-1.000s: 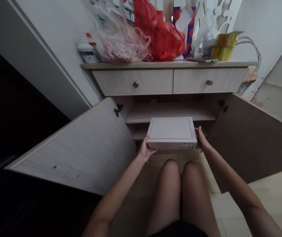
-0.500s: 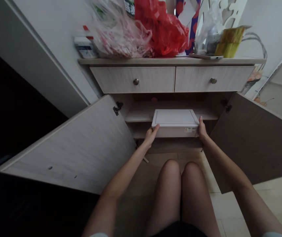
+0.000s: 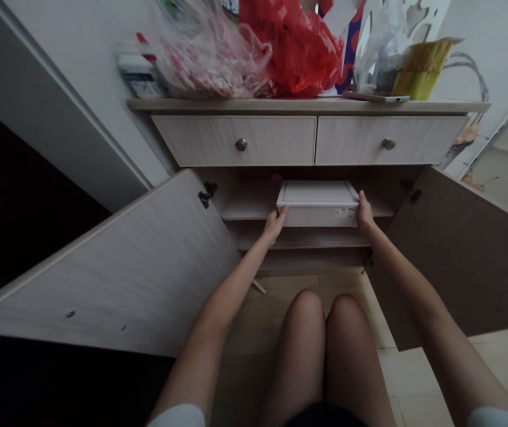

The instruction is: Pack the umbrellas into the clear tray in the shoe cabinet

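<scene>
A white lidded storage box [image 3: 318, 214] with a small label on its front is held level between my two hands. My left hand [image 3: 275, 224] grips its left end, thumb up along the front corner. On the opposite end my right hand [image 3: 364, 213] is closed, with the thumb upright at the side and the other fingers hidden. The far part of the box reaches in over the upper shelf [image 3: 247, 207] of the cabinet, while its front sticks out past the shelf edge. Whether its underside touches the shelf I cannot tell.
The left cabinet door [image 3: 124, 267] and right cabinet door [image 3: 462, 255] stand swung out on both sides of my arms. Two drawers with round knobs [image 3: 241, 144] run above. On top lie a red plastic bag [image 3: 296, 53], a clear bag [image 3: 209, 59] and a white bottle [image 3: 140, 74].
Both hands have raised the storage box and moved it forward, from in front of the lower shelf to the level of the upper one. My view has shifted slightly closer to the cabinet.
</scene>
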`<move>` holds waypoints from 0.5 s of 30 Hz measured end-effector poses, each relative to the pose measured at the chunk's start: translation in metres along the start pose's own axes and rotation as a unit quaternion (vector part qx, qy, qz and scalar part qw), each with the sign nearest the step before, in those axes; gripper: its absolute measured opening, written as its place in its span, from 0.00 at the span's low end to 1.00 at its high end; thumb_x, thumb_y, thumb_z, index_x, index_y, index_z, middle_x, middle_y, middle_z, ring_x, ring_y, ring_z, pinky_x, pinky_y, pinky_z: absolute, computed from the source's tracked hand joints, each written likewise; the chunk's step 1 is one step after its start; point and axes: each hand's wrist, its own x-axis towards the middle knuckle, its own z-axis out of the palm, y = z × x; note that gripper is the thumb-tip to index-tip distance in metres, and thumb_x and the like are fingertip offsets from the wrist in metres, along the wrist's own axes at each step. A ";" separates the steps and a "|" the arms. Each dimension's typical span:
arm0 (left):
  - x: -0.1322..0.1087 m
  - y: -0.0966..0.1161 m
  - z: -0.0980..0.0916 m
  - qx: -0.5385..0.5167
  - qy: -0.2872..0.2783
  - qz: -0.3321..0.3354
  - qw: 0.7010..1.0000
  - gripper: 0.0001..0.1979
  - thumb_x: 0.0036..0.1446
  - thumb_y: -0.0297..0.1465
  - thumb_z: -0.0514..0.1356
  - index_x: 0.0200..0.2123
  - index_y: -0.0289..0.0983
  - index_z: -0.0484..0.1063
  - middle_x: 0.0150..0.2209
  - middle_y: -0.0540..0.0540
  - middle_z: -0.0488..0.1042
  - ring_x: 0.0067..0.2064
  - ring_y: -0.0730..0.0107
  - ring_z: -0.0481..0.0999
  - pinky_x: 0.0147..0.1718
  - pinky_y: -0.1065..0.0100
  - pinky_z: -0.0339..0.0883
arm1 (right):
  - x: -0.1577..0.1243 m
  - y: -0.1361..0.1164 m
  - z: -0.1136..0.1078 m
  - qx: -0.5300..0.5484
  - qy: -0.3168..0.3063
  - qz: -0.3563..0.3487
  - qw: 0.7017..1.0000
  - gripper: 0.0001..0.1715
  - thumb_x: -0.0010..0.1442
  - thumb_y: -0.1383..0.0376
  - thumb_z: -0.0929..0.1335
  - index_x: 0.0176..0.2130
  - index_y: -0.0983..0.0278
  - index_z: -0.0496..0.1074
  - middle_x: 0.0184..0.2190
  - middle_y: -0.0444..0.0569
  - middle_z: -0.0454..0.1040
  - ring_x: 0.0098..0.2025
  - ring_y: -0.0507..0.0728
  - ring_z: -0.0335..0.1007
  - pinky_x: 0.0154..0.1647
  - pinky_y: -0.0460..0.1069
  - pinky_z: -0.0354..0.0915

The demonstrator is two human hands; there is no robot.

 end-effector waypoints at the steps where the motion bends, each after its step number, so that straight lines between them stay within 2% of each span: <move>1: 0.004 -0.003 0.002 0.012 0.005 -0.003 1.000 0.28 0.60 0.54 0.52 0.44 0.34 0.74 0.47 0.36 0.78 0.55 0.51 0.74 0.54 0.56 0.65 | 0.003 0.001 0.003 0.003 0.009 0.009 1.000 0.48 0.55 0.30 0.57 0.43 0.67 0.76 0.41 0.53 0.78 0.52 0.63 0.69 0.56 0.58 0.61; 5: 0.015 -0.018 0.005 0.039 0.012 -0.005 0.999 0.28 0.60 0.53 0.52 0.44 0.34 0.74 0.46 0.35 0.78 0.54 0.51 0.74 0.54 0.57 0.66 | 0.007 0.012 0.014 0.010 0.013 0.027 1.000 0.48 0.54 0.30 0.57 0.40 0.66 0.77 0.39 0.52 0.78 0.51 0.63 0.70 0.55 0.57 0.62; 10: 0.024 -0.036 0.006 0.058 0.013 -0.013 0.998 0.27 0.61 0.52 0.52 0.44 0.34 0.75 0.46 0.36 0.79 0.54 0.50 0.75 0.53 0.56 0.67 | 0.016 0.030 0.019 -0.038 0.022 0.028 0.999 0.50 0.52 0.28 0.55 0.40 0.67 0.76 0.39 0.53 0.78 0.50 0.64 0.70 0.55 0.58 0.61; 13: 0.028 -0.043 0.007 0.078 -0.003 -0.020 0.997 0.29 0.61 0.53 0.51 0.44 0.33 0.75 0.45 0.34 0.80 0.54 0.48 0.75 0.54 0.53 0.67 | 0.022 0.032 0.018 -0.077 0.030 0.010 0.997 0.52 0.54 0.29 0.54 0.43 0.68 0.77 0.42 0.57 0.78 0.52 0.65 0.69 0.57 0.59 0.60; 15: 0.026 -0.044 0.009 0.090 0.014 -0.002 0.996 0.31 0.61 0.53 0.51 0.49 0.33 0.74 0.50 0.32 0.78 0.58 0.48 0.73 0.56 0.52 0.66 | 0.018 0.028 0.018 -0.124 0.055 -0.035 0.990 0.51 0.59 0.32 0.52 0.50 0.69 0.75 0.48 0.61 0.76 0.56 0.66 0.67 0.58 0.59 0.59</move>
